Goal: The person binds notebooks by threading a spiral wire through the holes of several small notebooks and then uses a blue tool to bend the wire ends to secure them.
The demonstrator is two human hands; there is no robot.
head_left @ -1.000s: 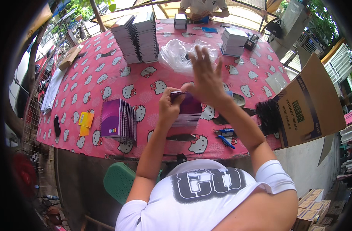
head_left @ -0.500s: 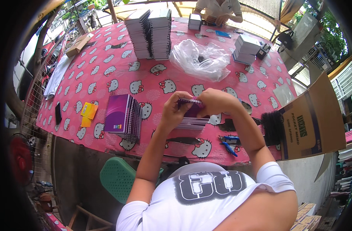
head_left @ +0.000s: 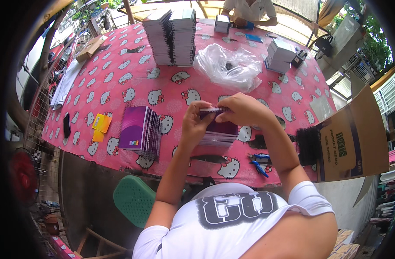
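My left hand (head_left: 195, 124) grips the near-left side of a small purple notebook (head_left: 209, 115), thumb on its cover. My right hand (head_left: 242, 108) is closed at the same notebook's upper edge, where a row of spiral wire or punched holes shows; fingers partly cover it. Beneath both hands lies a pile of purple notebooks (head_left: 220, 138), its page edges toward me. To the left stands a stack of spiral-bound purple notebooks (head_left: 137, 129). Blue-handled pliers (head_left: 261, 166) rest on the table by my right forearm. A bunch of black binding coils (head_left: 307, 146) lies at the cardboard box (head_left: 346, 142).
Tall notebook stacks (head_left: 182, 41) and a clear plastic bag (head_left: 227, 69) are farther back. A shorter stack (head_left: 278, 56) sits back right. Yellow packets (head_left: 101, 123) and a phone (head_left: 66, 126) lie left. Across the table, a person (head_left: 251, 13) handles something blue. A green stool (head_left: 135, 200) stands below.
My right hand has shifted slightly left along the notebook's edge, nearer my left hand. The person across has picked up something blue. The view has moved slightly.
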